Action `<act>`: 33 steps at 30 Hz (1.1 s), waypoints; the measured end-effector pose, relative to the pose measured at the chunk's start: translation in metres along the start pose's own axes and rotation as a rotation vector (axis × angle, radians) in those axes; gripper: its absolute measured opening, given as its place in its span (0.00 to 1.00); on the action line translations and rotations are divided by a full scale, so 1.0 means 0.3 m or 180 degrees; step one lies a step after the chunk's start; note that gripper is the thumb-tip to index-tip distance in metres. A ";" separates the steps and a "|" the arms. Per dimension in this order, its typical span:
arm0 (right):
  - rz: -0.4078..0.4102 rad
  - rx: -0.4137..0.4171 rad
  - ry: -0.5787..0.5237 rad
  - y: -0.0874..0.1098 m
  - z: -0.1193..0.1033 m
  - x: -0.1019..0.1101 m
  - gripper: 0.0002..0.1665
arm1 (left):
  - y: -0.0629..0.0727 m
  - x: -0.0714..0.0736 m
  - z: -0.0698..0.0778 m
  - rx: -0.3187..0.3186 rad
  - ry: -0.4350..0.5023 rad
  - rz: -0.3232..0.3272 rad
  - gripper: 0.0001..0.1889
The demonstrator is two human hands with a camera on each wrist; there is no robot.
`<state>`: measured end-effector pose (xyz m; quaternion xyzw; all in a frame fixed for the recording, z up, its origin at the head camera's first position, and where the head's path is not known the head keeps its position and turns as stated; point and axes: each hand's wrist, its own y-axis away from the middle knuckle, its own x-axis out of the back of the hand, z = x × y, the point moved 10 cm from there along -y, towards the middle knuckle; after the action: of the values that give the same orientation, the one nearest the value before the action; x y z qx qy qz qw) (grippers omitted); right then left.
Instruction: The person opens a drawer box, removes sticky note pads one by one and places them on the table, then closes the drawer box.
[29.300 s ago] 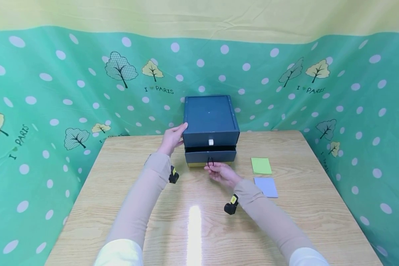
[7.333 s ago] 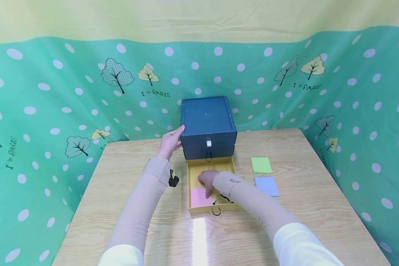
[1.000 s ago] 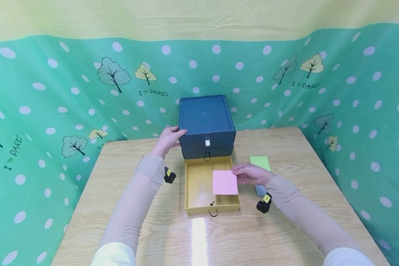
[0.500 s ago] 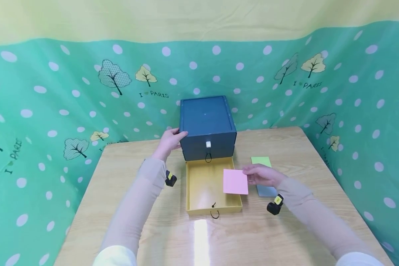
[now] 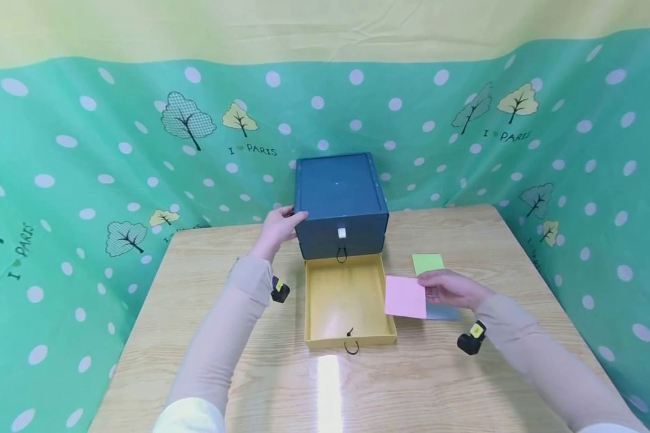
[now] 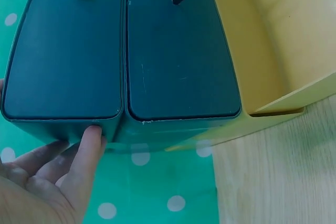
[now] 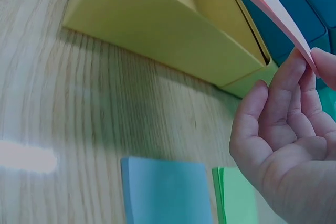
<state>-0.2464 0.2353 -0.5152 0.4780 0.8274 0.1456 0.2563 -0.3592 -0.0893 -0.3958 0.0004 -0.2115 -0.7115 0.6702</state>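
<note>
In the head view, my right hand (image 5: 451, 287) pinches a pink sticky-note pad (image 5: 405, 296) at its right edge, thumb against fingertips. The pad (image 7: 275, 14) bends slightly in the right wrist view. It hangs just right of the pulled-out yellow drawer (image 5: 349, 341), overlapping a blue sticky-note pad (image 5: 443, 311). My left hand (image 5: 275, 230) rests on the front left corner of the dark blue drawer box (image 5: 336, 186), thumb over the top. The left wrist view shows extended fingers (image 6: 86, 153) against the box's side.
A green sticky-note pad (image 5: 427, 262) lies on the wooden table (image 5: 238, 367), behind the blue one. Both blue upper drawers are closed, with a white tab (image 5: 342, 233) and a black loop (image 5: 342, 255). A polka-dot curtain (image 5: 141, 138) stands behind and at both sides.
Within the last second, my right hand carries the pink pad rightward from over the yellow drawer. My left hand stays on the box. Earlier, the drawer was pulled out and the pad lay inside.
</note>
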 end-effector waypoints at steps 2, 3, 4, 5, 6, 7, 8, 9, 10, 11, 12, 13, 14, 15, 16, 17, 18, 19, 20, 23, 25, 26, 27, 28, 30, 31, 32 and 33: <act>-0.0013 0.0011 0.0044 0.012 0.004 0.006 0.12 | -0.001 -0.002 0.000 -0.0006 0.0001 -0.0005 0.36; -0.0039 0.0022 0.0059 0.018 0.006 0.008 0.12 | -0.001 -0.002 0.001 -0.0005 0.0006 -0.0004 0.36; -0.0055 0.0022 0.0043 0.025 0.007 0.010 0.13 | -0.001 -0.003 0.001 -0.0005 0.0006 -0.0006 0.36; -0.0077 0.0027 0.0028 0.033 0.007 0.010 0.13 | -0.002 -0.004 0.001 -0.0007 0.0013 -0.0010 0.36; -0.0096 0.0032 0.0018 0.041 0.008 0.012 0.14 | -0.002 -0.005 0.001 -0.0007 0.0011 -0.0014 0.36; -0.0101 0.0027 0.0016 0.046 0.012 0.018 0.14 | -0.002 -0.005 0.002 -0.0008 0.0014 -0.0016 0.36; -0.0118 0.0026 -0.0006 0.053 0.013 0.022 0.14 | -0.003 -0.006 0.002 -0.0006 0.0021 -0.0017 0.36; -0.0128 0.0021 -0.0021 0.058 0.015 0.027 0.15 | -0.003 -0.006 0.003 -0.0008 0.0022 -0.0017 0.36; -0.0124 0.0012 -0.0021 0.064 0.018 0.033 0.15 | -0.003 -0.006 0.004 -0.0006 0.0019 -0.0016 0.36; -0.0124 0.0005 0.0004 0.068 0.021 0.039 0.15 | -0.003 -0.006 0.005 -0.0007 0.0014 -0.0017 0.36; -0.0111 -0.0008 0.0029 0.072 0.026 0.046 0.14 | -0.004 -0.006 0.006 -0.0007 0.0008 -0.0020 0.36; -0.0093 -0.0027 0.0049 0.076 0.032 0.053 0.14 | -0.003 -0.005 0.007 -0.0004 -0.0001 -0.0025 0.36; -0.0081 -0.0033 0.0086 0.079 0.037 0.059 0.13 | -0.003 -0.006 0.009 -0.0002 -0.0013 -0.0035 0.36; -0.0060 -0.0039 0.0122 0.082 0.044 0.066 0.12 | -0.002 -0.005 0.011 -0.0002 -0.0035 -0.0046 0.36; -0.0037 -0.0047 0.0157 0.085 0.051 0.074 0.12 | -0.003 -0.006 0.012 0.0002 -0.0055 -0.0061 0.36; -0.0027 -0.0051 0.0197 0.088 0.059 0.079 0.11 | -0.002 -0.007 0.014 0.0003 -0.0077 -0.0078 0.36; -0.0018 -0.0060 0.0229 0.090 0.067 0.083 0.11 | -0.001 -0.007 0.015 0.0011 -0.0097 -0.0094 0.37; -0.0032 -0.0054 0.0250 0.092 0.074 0.084 0.11 | 0.001 -0.008 0.017 0.0018 -0.0117 -0.0113 0.37; -0.0043 -0.0057 0.0272 0.095 0.082 0.085 0.11 | 0.002 -0.008 0.019 0.0023 -0.0136 -0.0134 0.37; -0.0142 -0.0063 0.0286 0.103 0.103 0.079 0.13 | 0.006 -0.010 0.023 0.0037 -0.0174 -0.0189 0.37; -0.0184 -0.0069 0.0249 0.108 0.115 0.075 0.13 | 0.007 -0.011 0.024 0.0037 -0.0201 -0.0218 0.37; -0.0178 -0.0077 0.0247 0.109 0.121 0.077 0.13 | 0.007 -0.011 0.024 0.0036 -0.0210 -0.0228 0.37; -0.0173 -0.0079 0.0229 0.111 0.127 0.078 0.12 | 0.006 -0.011 0.023 0.0034 -0.0214 -0.0233 0.37; -0.0151 -0.0088 0.0219 0.112 0.133 0.080 0.12 | 0.006 -0.010 0.023 0.0030 -0.0218 -0.0235 0.37; -0.0090 -0.0117 0.0230 0.114 0.148 0.091 0.11 | 0.005 -0.009 0.022 0.0024 -0.0219 -0.0238 0.37; -0.0063 -0.0126 0.0252 0.115 0.155 0.096 0.11 | 0.005 -0.009 0.022 0.0014 -0.0225 -0.0243 0.37; -0.0047 -0.0137 0.0260 0.117 0.162 0.100 0.11 | 0.005 -0.009 0.023 0.0004 -0.0226 -0.0247 0.37; -0.0044 -0.0145 0.0279 0.118 0.168 0.103 0.11 | 0.005 -0.009 0.023 -0.0002 -0.0229 -0.0246 0.37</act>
<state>-0.2053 0.2795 -0.5484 0.4595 0.8376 0.1833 0.2317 -0.3594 -0.0847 -0.3897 -0.0173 -0.2350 -0.7365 0.6341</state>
